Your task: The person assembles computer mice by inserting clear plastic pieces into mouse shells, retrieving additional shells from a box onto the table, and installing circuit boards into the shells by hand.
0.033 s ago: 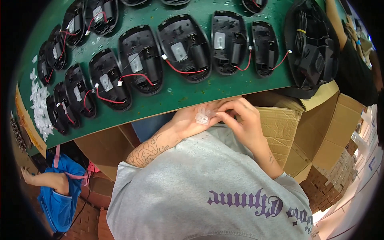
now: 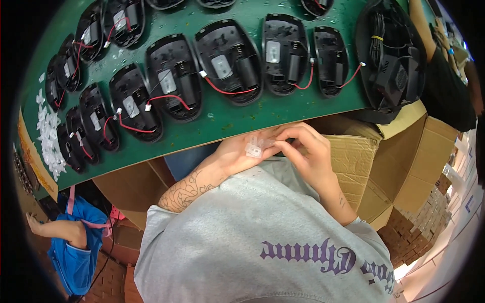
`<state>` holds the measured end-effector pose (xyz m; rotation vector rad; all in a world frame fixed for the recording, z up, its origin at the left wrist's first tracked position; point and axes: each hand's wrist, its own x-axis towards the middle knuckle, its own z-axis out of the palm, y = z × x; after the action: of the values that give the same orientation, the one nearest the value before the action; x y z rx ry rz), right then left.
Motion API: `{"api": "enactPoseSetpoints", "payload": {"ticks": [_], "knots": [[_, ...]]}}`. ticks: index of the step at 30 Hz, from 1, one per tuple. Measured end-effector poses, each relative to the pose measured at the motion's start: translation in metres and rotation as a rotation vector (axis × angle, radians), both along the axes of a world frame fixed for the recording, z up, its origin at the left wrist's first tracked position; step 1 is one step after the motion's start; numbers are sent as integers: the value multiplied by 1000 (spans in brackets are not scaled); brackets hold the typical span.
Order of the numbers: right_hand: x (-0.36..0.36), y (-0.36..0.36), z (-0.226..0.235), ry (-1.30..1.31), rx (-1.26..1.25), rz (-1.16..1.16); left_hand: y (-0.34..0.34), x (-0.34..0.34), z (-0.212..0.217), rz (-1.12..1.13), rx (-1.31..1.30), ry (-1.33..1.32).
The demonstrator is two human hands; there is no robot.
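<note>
My left hand (image 2: 233, 155) lies palm up just off the table's near edge, in front of my grey shirt. Several small translucent plastic pieces (image 2: 253, 148) are cupped in its palm and fingers. Over the left fingertips, my right hand (image 2: 314, 157) pinches with thumb and forefinger at a thin clear plastic piece (image 2: 269, 143), whose outline is partly lost against the palm. On the green table (image 2: 222, 126) beyond stand black oval plastic shells (image 2: 230, 60) in rows, each with a pale label-like patch. Red wires (image 2: 172, 97) with small white connectors hang from many shells.
More clear plastic pieces (image 2: 49, 136) lie heaped at the table's left end. A large black shell with bundled cable (image 2: 389, 60) stands at the right. Open cardboard boxes (image 2: 353, 161) sit below the edge. Other people's arms (image 2: 60, 230) show at both sides.
The view has shifted very slightly, so the shells appear a little further left. Both hands keep nearly the same pose around the plastic pieces.
</note>
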<state>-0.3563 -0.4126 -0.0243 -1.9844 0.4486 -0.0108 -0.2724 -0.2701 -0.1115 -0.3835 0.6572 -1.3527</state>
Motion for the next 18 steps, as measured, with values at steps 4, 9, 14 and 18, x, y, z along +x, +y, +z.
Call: {"api": "enactPoseSetpoints", "payload": {"ticks": [4, 9, 14, 18], "knots": [[7, -20, 40, -14, 16, -132, -2, 5, 1, -127, 46, -315], [29, -80, 83, -108, -127, -316, -3, 12, -3, -170, 5, -368], [75, -114, 64, -153, -414, 101, -1, 12, 1, -204, 32, -484], [89, -114, 51, -220, -573, 260, -1, 13, 1, -192, 37, -514]]}}
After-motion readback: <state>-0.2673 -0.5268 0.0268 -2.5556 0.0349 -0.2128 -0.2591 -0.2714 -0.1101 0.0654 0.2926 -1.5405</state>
